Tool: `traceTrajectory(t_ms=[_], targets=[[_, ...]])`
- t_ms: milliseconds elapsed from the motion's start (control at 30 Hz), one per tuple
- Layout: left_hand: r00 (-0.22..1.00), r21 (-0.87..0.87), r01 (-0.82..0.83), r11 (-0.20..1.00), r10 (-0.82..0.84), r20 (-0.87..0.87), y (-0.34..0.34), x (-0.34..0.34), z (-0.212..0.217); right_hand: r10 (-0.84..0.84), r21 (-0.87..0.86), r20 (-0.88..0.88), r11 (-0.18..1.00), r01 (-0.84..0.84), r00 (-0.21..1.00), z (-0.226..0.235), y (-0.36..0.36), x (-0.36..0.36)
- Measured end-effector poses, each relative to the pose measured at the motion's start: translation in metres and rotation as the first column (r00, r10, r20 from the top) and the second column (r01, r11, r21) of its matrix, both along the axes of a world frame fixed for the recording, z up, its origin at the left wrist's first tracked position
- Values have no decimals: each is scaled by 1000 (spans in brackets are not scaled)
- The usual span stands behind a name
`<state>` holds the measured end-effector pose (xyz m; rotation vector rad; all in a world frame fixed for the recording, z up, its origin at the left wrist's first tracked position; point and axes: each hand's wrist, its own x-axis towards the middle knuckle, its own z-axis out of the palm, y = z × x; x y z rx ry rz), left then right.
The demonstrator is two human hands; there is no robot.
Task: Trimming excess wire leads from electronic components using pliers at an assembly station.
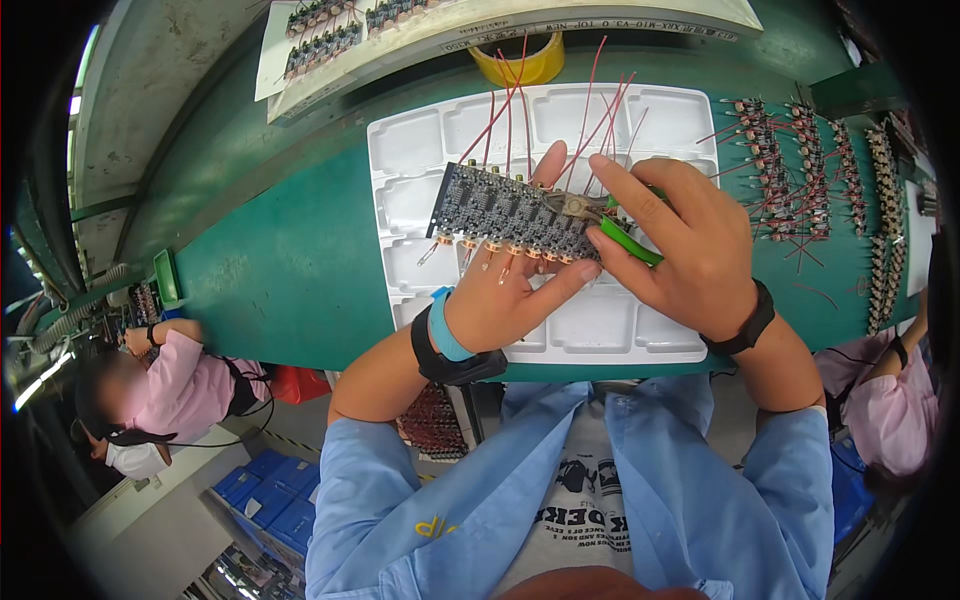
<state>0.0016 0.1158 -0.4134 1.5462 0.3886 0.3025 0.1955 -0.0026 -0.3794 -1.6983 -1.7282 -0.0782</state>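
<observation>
My left hand (510,305) supports a black panel of circuit boards (505,210) from below, thumb along its near edge. Thin red wires (510,125) stick up from the panel's far side, and small copper-coloured parts line its near side. My right hand (690,240) is closed round a pair of green-handled pliers (630,243). Their metal jaws lie at the panel's right end; whether they touch a wire or the board cannot be told. Beneath both hands lies a white compartmented tray (400,140).
Rows of wired boards (765,170) lie on the green table (290,240) at the right. Behind the tray stand a yellow tape roll (535,65) and a shelf (400,60) bearing more boards. Co-workers in pink sit at the left (190,390) and right (885,410).
</observation>
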Motion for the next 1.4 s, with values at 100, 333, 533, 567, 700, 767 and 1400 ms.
traceTrajectory(t_ms=[100,333,533,567,700,767,1400], targets=[[1000,269,13,963,-8,-19,5,0,0,-4,-6,-13,1000,4,1000,0,1,-1],[996,117,-63,991,55,70,-3,3,-6,0,-74,0,997,0,1000,-2,-3,-2],[999,74,-4,997,6,-33,0,-1,-3,23,-154,-10,988,-24,1000,2,-5,0],[999,75,-4,997,6,-32,0,0,-3,23,-154,-9,988,-24,1000,1,-5,1],[997,-59,-38,998,42,60,-3,3,-5,-1,-1,-12,1000,1,1000,0,0,1],[996,47,-39,998,35,87,-3,4,-5,-3,14,-6,1000,3,1000,1,1,1],[1000,258,-4,966,10,-23,-2,2,-1,-19,-38,-25,999,18,999,0,0,-6]])
